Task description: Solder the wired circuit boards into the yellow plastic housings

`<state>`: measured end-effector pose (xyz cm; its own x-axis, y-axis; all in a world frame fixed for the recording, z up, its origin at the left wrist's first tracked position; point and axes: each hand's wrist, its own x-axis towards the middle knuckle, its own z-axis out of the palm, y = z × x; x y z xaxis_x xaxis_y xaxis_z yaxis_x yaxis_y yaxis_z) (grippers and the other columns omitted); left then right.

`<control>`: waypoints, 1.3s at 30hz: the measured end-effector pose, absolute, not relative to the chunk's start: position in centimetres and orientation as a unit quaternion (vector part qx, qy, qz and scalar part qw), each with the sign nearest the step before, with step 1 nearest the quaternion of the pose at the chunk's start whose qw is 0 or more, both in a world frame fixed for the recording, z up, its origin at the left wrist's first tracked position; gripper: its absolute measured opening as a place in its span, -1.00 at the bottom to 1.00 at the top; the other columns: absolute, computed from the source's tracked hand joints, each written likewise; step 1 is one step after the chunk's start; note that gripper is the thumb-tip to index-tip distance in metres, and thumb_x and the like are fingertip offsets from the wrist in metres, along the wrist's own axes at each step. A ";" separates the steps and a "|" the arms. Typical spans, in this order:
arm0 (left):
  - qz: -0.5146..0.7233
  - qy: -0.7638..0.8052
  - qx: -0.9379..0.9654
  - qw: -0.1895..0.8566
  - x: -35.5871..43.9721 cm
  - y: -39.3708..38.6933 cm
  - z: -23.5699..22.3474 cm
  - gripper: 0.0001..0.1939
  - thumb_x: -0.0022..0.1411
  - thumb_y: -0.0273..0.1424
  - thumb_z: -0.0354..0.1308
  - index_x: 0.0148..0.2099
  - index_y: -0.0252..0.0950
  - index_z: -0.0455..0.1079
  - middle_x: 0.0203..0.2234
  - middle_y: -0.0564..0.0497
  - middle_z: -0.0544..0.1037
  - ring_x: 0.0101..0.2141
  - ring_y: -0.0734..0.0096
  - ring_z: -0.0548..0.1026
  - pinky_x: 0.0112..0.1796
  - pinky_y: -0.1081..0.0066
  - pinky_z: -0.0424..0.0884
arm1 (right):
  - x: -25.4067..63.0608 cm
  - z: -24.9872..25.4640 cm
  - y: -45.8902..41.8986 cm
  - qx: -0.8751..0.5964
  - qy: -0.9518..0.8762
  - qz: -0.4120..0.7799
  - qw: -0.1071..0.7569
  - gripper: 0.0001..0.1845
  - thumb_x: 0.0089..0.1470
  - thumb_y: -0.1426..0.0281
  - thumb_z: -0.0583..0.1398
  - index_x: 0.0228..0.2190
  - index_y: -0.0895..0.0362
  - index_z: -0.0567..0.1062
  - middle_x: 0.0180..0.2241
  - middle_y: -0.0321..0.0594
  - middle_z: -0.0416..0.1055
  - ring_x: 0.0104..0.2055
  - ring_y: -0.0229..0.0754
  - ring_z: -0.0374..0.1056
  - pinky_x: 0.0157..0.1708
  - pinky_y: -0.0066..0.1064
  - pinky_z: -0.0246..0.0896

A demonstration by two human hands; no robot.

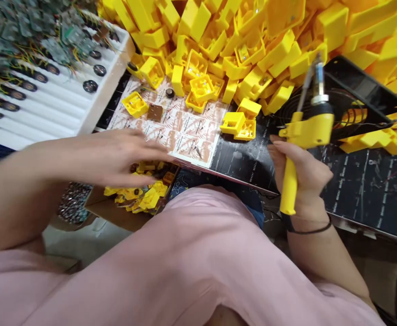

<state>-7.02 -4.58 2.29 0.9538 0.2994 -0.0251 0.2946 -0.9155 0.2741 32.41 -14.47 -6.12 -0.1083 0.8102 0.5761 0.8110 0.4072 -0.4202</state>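
Observation:
My right hand (302,167) is wrapped round the handle of a yellow soldering gun (312,129), its metal tip pointing away from me. My left hand (117,156) hangs palm down near the bench edge, its fingers stretched out and slightly blurred; no held thing shows. Beyond that hand, on a patterned paper sheet (198,131), lie a small open yellow case (135,105), a brown square board (155,113) and a small round black part (169,93). A couple of yellow cases (234,123) sit together between my hands on the black bench top.
A large heap of yellow plastic cases (194,63) covers the back. At left stands a white foam tray (59,108) with wired circuit boards and round black parts. A black fan-like frame (364,90) leans at right. Below my left hand is a cardboard box (112,210) of yellow pieces.

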 end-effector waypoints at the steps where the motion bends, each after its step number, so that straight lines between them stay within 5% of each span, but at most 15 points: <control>1: 0.016 0.189 0.974 0.127 -4.8 -4.1 1.4 -0.51 0.46 -0.17 0.03 0.30 -0.22 0.46 0.15 -0.16 0.62 -0.12 0.14 0.66 -0.12 0.19 0.61 | 32.2 -6.1 -13.8 -0.535 -0.755 -0.024 0.378 -0.67 0.29 0.36 0.35 0.07 -0.09 0.53 -0.15 -0.25 0.67 -0.21 -0.17 0.63 -0.15 -0.41 0.55; 3: 0.053 0.283 0.951 0.109 0.3 -2.9 -1.0 -0.41 0.44 -0.31 0.04 0.45 -0.31 0.29 0.35 -0.29 0.42 0.10 0.03 0.59 0.10 0.05 0.54 | 31.5 -6.1 -12.6 -0.516 -0.777 -0.059 0.354 -0.58 0.27 0.37 0.37 0.12 -0.07 0.50 -0.09 -0.24 0.67 -0.17 -0.20 0.63 -0.10 -0.44 0.54; 6: 0.111 0.300 0.939 0.125 6.5 -1.2 -4.1 -0.30 0.35 -0.38 0.14 0.49 -0.36 0.22 0.37 -0.31 0.38 0.30 -0.06 0.42 0.28 -0.02 0.38 | 31.1 -6.5 -11.7 -0.509 -0.792 -0.079 0.327 -0.56 0.32 0.34 0.32 0.18 -0.03 0.43 -0.01 -0.19 0.64 -0.08 -0.17 0.62 -0.05 -0.37 0.56; 14: 0.107 0.319 0.895 0.294 4.5 -1.7 -3.3 -0.45 0.40 -0.32 -0.04 0.38 -0.24 0.35 -0.05 -0.07 0.67 -0.16 0.30 0.61 -0.08 0.30 0.54 | 31.9 -7.4 -10.8 -0.497 -0.807 -0.006 0.320 -0.60 0.33 0.36 0.27 0.14 -0.17 0.43 -0.20 -0.37 0.59 -0.19 -0.11 0.57 0.08 -0.13 0.50; 18: 0.110 0.345 0.919 0.154 3.3 -2.6 -3.4 -0.52 0.43 -0.25 -0.03 0.22 -0.27 0.53 0.07 -0.18 0.63 0.02 0.05 0.61 0.11 0.06 0.50 | 31.2 -6.6 -10.0 -0.474 -0.842 -0.036 0.256 -0.65 0.38 0.41 0.20 0.13 -0.14 0.46 -0.39 -0.40 0.48 -0.34 -0.21 0.47 0.01 -0.22 0.43; 21: 0.111 0.314 0.933 0.134 2.6 -2.6 -3.6 -0.46 0.47 -0.19 0.03 0.35 -0.30 0.43 0.28 -0.26 0.49 0.21 -0.06 0.51 0.22 -0.01 0.43 | 30.2 -5.7 -11.1 -0.470 -0.838 -0.052 0.271 -0.61 0.37 0.43 0.22 0.16 -0.09 0.43 -0.40 -0.41 0.47 -0.38 -0.22 0.45 -0.13 -0.30 0.42; 24: 0.096 0.271 0.948 0.135 2.1 -2.5 -3.5 -0.33 0.44 -0.16 0.11 0.47 -0.36 0.25 0.42 -0.32 0.33 0.35 -0.06 0.37 0.29 0.02 0.37 | 29.6 -5.1 -13.1 -0.477 -0.817 0.001 0.323 -0.45 0.28 0.42 0.33 0.22 -0.08 0.35 -0.22 -0.34 0.58 -0.27 -0.18 0.55 -0.17 -0.31 0.48; 28: 0.058 0.276 0.954 0.102 2.6 -2.6 -3.5 -0.43 0.44 -0.24 0.07 0.40 -0.36 0.35 0.26 -0.27 0.52 0.18 -0.04 0.53 0.16 0.07 0.46 | 30.4 -5.1 -14.4 -0.471 -0.804 0.040 0.361 -0.25 0.16 0.31 0.45 0.27 -0.08 0.29 -0.07 -0.22 0.61 -0.03 0.01 0.61 -0.03 -0.13 0.57; 32: 0.054 0.249 0.962 0.094 3.7 -3.8 -3.4 -0.53 0.47 -0.27 0.06 0.28 -0.37 0.47 0.12 -0.24 0.63 0.01 0.04 0.62 0.04 0.16 0.49 | 31.5 -5.7 -14.1 -0.456 -0.833 -0.002 0.313 -0.34 0.21 0.25 0.42 0.23 -0.02 0.32 -0.14 -0.18 0.63 -0.17 0.01 0.62 -0.12 -0.13 0.59; 39: 0.160 0.408 0.896 0.072 3.9 0.7 -3.7 -0.39 0.43 0.01 0.08 0.39 -0.14 0.39 0.26 -0.17 0.52 0.25 -0.22 0.40 0.20 -0.16 0.33 | 30.2 -6.6 -13.6 -0.444 -0.832 -0.028 0.332 -0.46 0.27 0.35 0.36 0.21 0.02 0.37 -0.12 -0.18 0.63 -0.20 -0.08 0.60 -0.22 -0.30 0.53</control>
<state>3.87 0.69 -3.71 0.6164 0.7539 0.2273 0.7079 -0.6570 0.2594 30.22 -13.56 -6.55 -0.3860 0.7198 0.5770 0.7565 0.6049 -0.2485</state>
